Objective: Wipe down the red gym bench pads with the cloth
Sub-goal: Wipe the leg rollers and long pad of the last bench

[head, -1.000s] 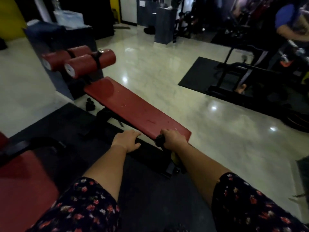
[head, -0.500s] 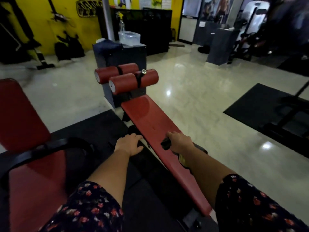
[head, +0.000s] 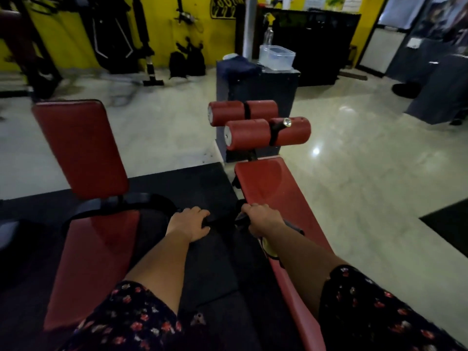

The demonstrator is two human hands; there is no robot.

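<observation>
Both forearms, in floral sleeves, reach toward 12 o'clock. The left hand (head: 188,224) lies palm down, fingers relaxed and slightly spread. At its 3 o'clock, the right hand (head: 263,219) is fisted, knuckles up, gripping a dark cloth (head: 293,227).

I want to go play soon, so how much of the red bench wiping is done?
No pad looks wiped yet. The right hand grips a dark handle at the long pad's edge; the left hand rests on something dark beside it. A yellowish bit under the right wrist may be the cloth. Still left: the long pad, the roller pads and the other bench's pads.
</observation>
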